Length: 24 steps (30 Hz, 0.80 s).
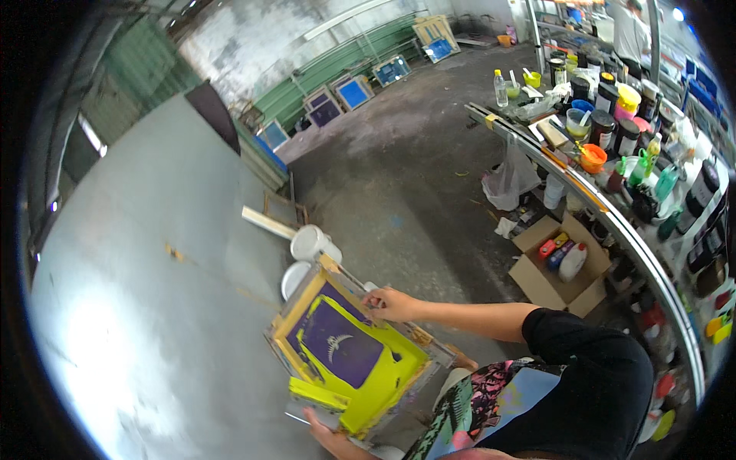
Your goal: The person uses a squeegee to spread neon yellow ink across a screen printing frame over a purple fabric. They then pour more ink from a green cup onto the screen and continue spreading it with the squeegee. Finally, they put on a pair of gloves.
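A screen printing frame with purple mesh, a pale feather-like motif and thick yellow-green ink is tilted in front of me, beside a large grey panel. At its lower left corner lies a squeegee with a grey body, smeared yellow-green along its length. My left hand is closed at the squeegee's grey end, its thumb on top and its other fingers hidden. On the far side, my right hand has its fingers bent together at the frame's edge. That grip is small in view, but seems closed on the frame.
White buckets stand just beyond the frame. At right, a long metal-railed table carries many ink jars, bottles and cups. An open cardboard box with bottles sits below it. More screens lean along the far wall. Another person stands at the back right.
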Each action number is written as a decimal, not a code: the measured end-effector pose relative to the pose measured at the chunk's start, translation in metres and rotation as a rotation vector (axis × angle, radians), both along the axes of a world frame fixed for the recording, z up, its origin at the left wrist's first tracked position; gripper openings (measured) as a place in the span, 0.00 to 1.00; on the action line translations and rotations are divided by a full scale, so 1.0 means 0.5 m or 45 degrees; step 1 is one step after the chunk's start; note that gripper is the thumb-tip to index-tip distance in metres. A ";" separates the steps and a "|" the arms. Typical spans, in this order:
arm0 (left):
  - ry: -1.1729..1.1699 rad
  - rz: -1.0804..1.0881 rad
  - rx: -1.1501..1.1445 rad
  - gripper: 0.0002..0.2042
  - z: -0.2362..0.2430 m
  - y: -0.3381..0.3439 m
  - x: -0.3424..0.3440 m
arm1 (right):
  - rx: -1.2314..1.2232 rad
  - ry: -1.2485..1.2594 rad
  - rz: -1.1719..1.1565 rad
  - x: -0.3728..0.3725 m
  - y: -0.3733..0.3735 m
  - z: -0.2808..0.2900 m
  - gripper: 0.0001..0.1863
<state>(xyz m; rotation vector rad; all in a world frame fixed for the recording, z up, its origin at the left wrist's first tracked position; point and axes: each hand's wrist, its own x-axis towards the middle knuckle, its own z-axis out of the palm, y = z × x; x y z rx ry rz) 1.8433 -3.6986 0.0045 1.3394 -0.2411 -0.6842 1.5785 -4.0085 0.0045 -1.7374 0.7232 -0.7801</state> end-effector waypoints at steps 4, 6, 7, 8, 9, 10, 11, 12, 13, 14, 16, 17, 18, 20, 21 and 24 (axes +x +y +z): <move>-0.722 -0.364 0.138 0.56 0.107 -0.237 -0.043 | 0.204 -0.073 -0.157 0.050 -0.242 -0.022 0.21; -0.406 -0.278 0.087 0.48 0.079 -0.407 0.053 | 0.316 -0.130 -0.201 0.045 -0.349 -0.030 0.19; -0.268 -0.228 0.083 0.45 0.067 -0.498 0.114 | 0.371 -0.166 -0.235 0.045 -0.409 -0.021 0.18; -0.140 -0.188 0.070 0.42 0.055 -0.596 0.165 | 0.413 -0.213 -0.280 0.041 -0.474 -0.016 0.17; -0.111 -0.182 0.085 0.41 0.037 -0.688 0.189 | 0.396 -0.207 -0.352 0.034 -0.537 -0.029 0.17; -0.086 -0.171 0.103 0.40 0.024 -0.774 0.214 | 0.381 -0.196 -0.422 0.025 -0.603 -0.049 0.16; -0.362 -0.279 0.049 0.41 0.021 -0.855 0.209 | 0.367 -0.187 -0.507 0.012 -0.670 -0.067 0.16; -0.627 -0.388 -0.038 0.42 0.006 -0.941 0.181 | 0.363 -0.139 -0.587 -0.003 -0.750 -0.070 0.16; -0.888 -0.467 -0.065 0.42 0.001 -1.007 0.153 | 0.345 -0.149 -0.651 -0.015 -0.824 -0.073 0.16; -1.143 -0.503 -0.072 0.43 -0.019 -1.062 0.131 | 0.352 -0.148 -0.684 -0.007 -0.871 -0.084 0.15; -1.359 -0.553 -0.108 0.43 -0.031 -1.223 0.084 | 0.316 -0.121 -0.805 -0.046 -1.030 -0.091 0.15; -1.366 -0.605 -0.126 0.43 -0.044 -1.313 0.051 | 0.257 -0.136 -0.917 -0.070 -1.110 -0.089 0.14; -1.326 -0.633 -0.089 0.43 -0.067 -1.384 0.028 | 0.227 -0.102 -0.994 -0.083 -1.166 -0.116 0.14; -1.165 -0.696 -0.041 0.43 -0.112 -1.535 -0.001 | 0.474 -0.015 -0.887 -0.136 -1.295 -0.086 0.14; -1.106 -0.743 -0.048 0.43 -0.117 -1.625 -0.038 | 0.393 -0.055 -0.938 -0.136 -1.355 -0.083 0.13; -0.781 -0.818 0.003 0.44 -0.128 -1.888 -0.156 | 0.258 -0.114 -1.000 -0.176 -1.541 -0.122 0.13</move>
